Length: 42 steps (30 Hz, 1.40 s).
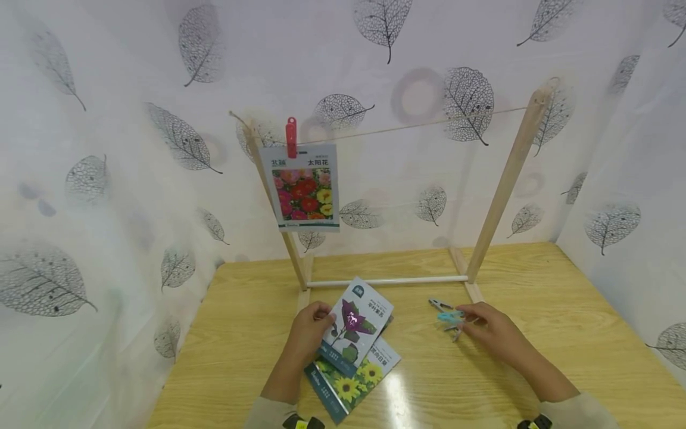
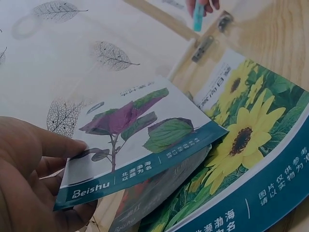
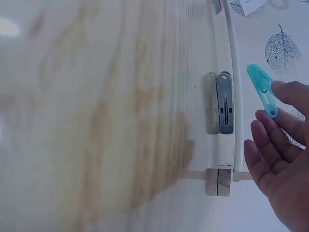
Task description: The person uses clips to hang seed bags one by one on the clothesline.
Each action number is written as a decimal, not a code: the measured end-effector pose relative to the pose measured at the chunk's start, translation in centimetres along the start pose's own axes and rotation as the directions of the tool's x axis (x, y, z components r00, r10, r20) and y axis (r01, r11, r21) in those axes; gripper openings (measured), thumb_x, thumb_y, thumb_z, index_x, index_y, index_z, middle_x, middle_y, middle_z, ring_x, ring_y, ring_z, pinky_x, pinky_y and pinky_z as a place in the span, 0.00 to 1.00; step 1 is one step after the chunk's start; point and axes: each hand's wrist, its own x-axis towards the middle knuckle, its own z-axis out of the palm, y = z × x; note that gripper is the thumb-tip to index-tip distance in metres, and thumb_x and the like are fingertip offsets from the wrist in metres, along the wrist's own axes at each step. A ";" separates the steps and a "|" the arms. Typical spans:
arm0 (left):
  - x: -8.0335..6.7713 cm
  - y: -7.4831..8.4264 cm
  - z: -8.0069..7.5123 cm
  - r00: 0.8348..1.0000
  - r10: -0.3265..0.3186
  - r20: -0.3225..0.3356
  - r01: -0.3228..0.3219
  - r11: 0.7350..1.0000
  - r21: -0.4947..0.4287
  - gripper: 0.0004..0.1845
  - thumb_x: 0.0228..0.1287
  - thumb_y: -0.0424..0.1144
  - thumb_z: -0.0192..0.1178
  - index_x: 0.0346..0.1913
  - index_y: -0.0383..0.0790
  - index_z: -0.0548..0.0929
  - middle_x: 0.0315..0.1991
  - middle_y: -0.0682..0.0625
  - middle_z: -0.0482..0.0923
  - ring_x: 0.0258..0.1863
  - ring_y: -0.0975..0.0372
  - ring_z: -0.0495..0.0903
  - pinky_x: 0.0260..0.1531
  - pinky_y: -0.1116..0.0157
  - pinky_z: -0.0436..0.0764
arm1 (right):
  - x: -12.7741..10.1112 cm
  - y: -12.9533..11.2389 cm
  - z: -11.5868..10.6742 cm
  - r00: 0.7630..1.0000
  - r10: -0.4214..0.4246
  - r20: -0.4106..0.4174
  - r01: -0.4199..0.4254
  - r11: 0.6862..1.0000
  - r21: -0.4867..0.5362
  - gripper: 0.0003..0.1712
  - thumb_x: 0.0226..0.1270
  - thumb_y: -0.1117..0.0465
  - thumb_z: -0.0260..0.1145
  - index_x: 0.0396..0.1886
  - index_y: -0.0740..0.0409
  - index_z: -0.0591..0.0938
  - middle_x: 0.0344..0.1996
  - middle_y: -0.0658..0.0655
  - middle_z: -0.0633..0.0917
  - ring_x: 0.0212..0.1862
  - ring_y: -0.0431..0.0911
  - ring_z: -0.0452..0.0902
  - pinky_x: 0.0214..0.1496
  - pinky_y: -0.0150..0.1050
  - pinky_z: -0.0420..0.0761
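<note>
My left hand (image 1: 320,317) grips a seed packet printed with a purple-leaved plant (image 1: 356,325), lifted at an angle off the table. In the left wrist view the thumb and fingers of this hand (image 2: 65,166) pinch the purple-plant packet (image 2: 140,140) at its lower left corner. Under it lie a sunflower packet (image 1: 351,378) and another, mostly hidden packet (image 2: 154,195). My right hand (image 1: 465,316) pinches a teal clothespin (image 1: 449,317) just above the table. A grey clothespin (image 3: 224,102) lies beside the teal clothespin (image 3: 262,89).
A wooden rack (image 1: 506,179) with a string line stands at the back of the wooden table (image 1: 563,333). A red clip (image 1: 291,137) holds a flower packet (image 1: 305,187) on the string. A white rod (image 1: 388,280) joins the rack's feet. Leaf-patterned walls close in three sides.
</note>
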 end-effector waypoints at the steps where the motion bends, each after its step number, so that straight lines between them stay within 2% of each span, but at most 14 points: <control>1: 0.0 0.0 0.0 1.000 0.004 0.001 -0.004 1.000 -0.004 0.09 0.68 0.38 0.63 0.45 0.36 0.81 0.39 0.45 0.81 0.35 0.59 0.77 0.36 0.65 0.77 | 0.0 -0.1 0.0 1.000 0.001 -0.003 -0.001 1.000 0.004 0.22 0.69 0.58 0.69 0.60 0.61 0.81 0.45 0.49 0.85 0.44 0.40 0.81 0.44 0.30 0.82; 9: 0.0 0.1 -0.2 0.999 0.039 0.020 -0.038 0.998 -0.049 0.08 0.69 0.37 0.62 0.45 0.36 0.80 0.36 0.44 0.83 0.31 0.59 0.79 0.34 0.64 0.78 | 0.0 -0.4 0.0 0.999 -0.008 -0.051 0.011 0.998 0.062 0.22 0.68 0.60 0.70 0.59 0.62 0.79 0.44 0.50 0.85 0.45 0.34 0.79 0.47 0.32 0.83; 16: -0.1 0.2 -0.3 0.998 0.052 0.033 -0.050 0.996 -0.070 0.07 0.70 0.37 0.62 0.44 0.37 0.79 0.33 0.46 0.84 0.30 0.60 0.79 0.33 0.65 0.78 | -0.1 -0.5 -0.1 0.999 0.028 -0.042 -0.025 0.997 0.080 0.22 0.69 0.57 0.70 0.58 0.61 0.79 0.45 0.51 0.85 0.45 0.31 0.77 0.48 0.28 0.81; 22: -0.3 0.3 -0.2 0.997 0.062 0.039 -0.057 0.992 -0.113 0.07 0.70 0.36 0.62 0.43 0.35 0.79 0.32 0.45 0.84 0.30 0.60 0.79 0.31 0.66 0.78 | -0.1 -0.4 0.0 0.998 0.013 -0.062 -0.008 0.997 0.082 0.22 0.68 0.58 0.70 0.58 0.61 0.79 0.45 0.51 0.85 0.43 0.30 0.78 0.46 0.27 0.81; 28: -0.4 0.6 -0.2 0.997 0.069 0.025 -0.065 0.986 -0.151 0.09 0.69 0.36 0.63 0.45 0.34 0.79 0.34 0.44 0.84 0.30 0.61 0.79 0.32 0.66 0.79 | -0.2 -0.6 -0.2 0.998 0.017 -0.068 -0.009 0.994 0.109 0.21 0.69 0.57 0.69 0.58 0.61 0.79 0.43 0.51 0.85 0.42 0.30 0.78 0.43 0.27 0.81; 33: -0.6 1.1 -0.2 0.996 0.083 0.013 -0.080 0.984 -0.157 0.11 0.68 0.38 0.65 0.47 0.35 0.80 0.36 0.43 0.85 0.31 0.61 0.79 0.33 0.65 0.79 | -0.1 -0.7 -0.3 0.996 0.030 -0.081 -0.018 0.990 0.141 0.22 0.71 0.57 0.68 0.60 0.62 0.79 0.46 0.54 0.84 0.43 0.29 0.77 0.42 0.29 0.82; 42: -0.8 2.0 -0.3 0.997 0.083 0.001 -0.081 0.985 -0.155 0.14 0.68 0.39 0.65 0.51 0.37 0.81 0.43 0.42 0.86 0.36 0.60 0.82 0.39 0.63 0.81 | 0.0 -1.1 -0.6 0.992 0.011 -0.126 0.005 0.992 0.128 0.22 0.71 0.58 0.68 0.62 0.60 0.78 0.47 0.55 0.85 0.46 0.27 0.76 0.47 0.26 0.81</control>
